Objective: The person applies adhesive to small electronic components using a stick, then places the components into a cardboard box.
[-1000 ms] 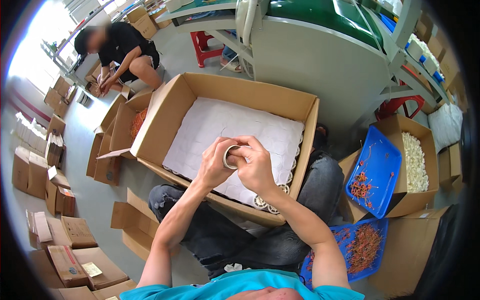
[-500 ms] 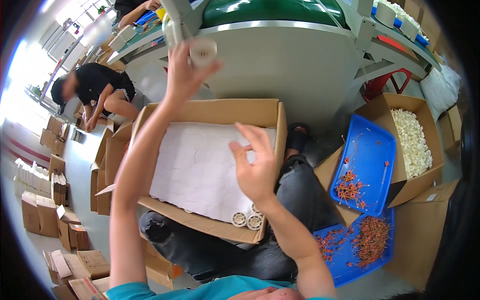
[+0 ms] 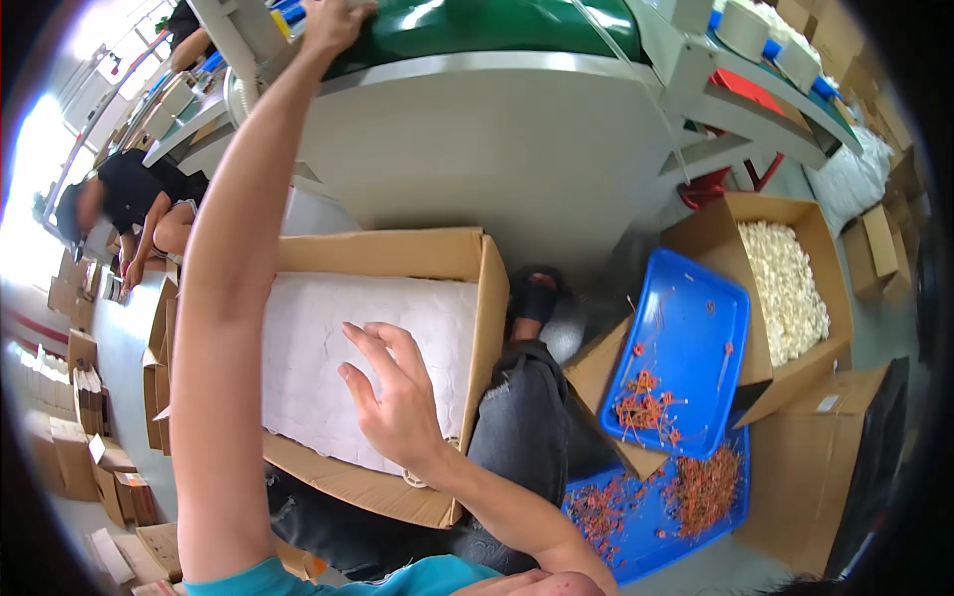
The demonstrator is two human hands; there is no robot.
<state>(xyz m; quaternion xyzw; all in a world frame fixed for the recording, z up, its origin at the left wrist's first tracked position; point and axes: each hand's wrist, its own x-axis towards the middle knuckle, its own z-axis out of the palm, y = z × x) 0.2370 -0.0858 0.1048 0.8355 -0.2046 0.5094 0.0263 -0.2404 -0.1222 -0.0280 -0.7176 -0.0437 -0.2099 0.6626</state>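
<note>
My left arm stretches up past the box, and my left hand [image 3: 333, 22] is at the green conveyor belt [image 3: 477, 28] at the top edge. Its fingers are partly cut off by the picture's edge, so what they hold does not show. Over the cardboard box [image 3: 378, 253] on my lap, my right hand [image 3: 402, 402] hovers with its fingers apart and nothing in them. A white sheet [image 3: 308, 348] covers most of the box's inside. Beside my right wrist, part of a round white plastic piece [image 3: 413, 479] shows in the near corner.
To the right lie two blue trays, an upper tray [image 3: 696, 328] and a lower tray [image 3: 646, 556], with small red wired parts. Behind them stands a carton of white pieces [image 3: 785, 288]. A grey machine panel [image 3: 457, 149] rises ahead. A person [image 3: 139, 204] crouches at left.
My left hand has gone up to the belt; the round white spool-like piece it held no longer shows. My view has shifted, and my right hand is now further left over the sheet.
</note>
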